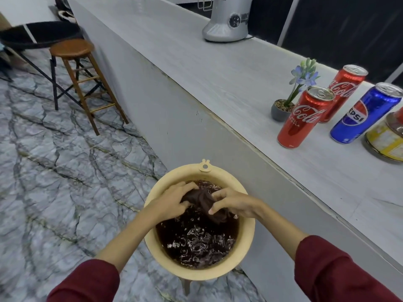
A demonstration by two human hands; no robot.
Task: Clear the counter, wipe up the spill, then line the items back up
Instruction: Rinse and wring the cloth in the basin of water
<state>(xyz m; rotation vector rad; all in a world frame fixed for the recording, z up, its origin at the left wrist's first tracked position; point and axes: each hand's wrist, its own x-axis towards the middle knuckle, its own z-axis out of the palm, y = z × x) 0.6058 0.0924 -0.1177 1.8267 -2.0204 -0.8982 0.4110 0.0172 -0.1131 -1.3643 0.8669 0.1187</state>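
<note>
**A:** What's most likely to go wrong from here?

**B:** Drips, I'd say. Both hands are clamped on the dark cloth (pixel 204 202) over the beige basin (pixel 152 243): the left hand (pixel 174 198) has its grip curled round one end, the right hand (pixel 232 201) pinches the other. The basin, full of dark, rippling water, stands on a low stand on the floor, just beside the front face of the tabletop (pixel 218 68). If the cloth goes back up poorly wrung, it could smear dirty water across the surface instead of cleaning it.

**A:** Anything else?

**B:** The basin is nearly full, so rough wringing could slop water onto the marble floor (pixel 54 171). And the cans crowd the right end of the tabletop; a sweeping wipe could topple one.

**A:** Count them for me.

**B:** Two red cola cans (pixel 305 116), one blue Pepsi can (pixel 366 112), one yellow tin (pixel 386 136) partly cut off at the right, one small potted plant (pixel 283 107), one silver appliance (pixel 229 18) at the far end. One cloth, one basin. I can't make out any spill.
</note>
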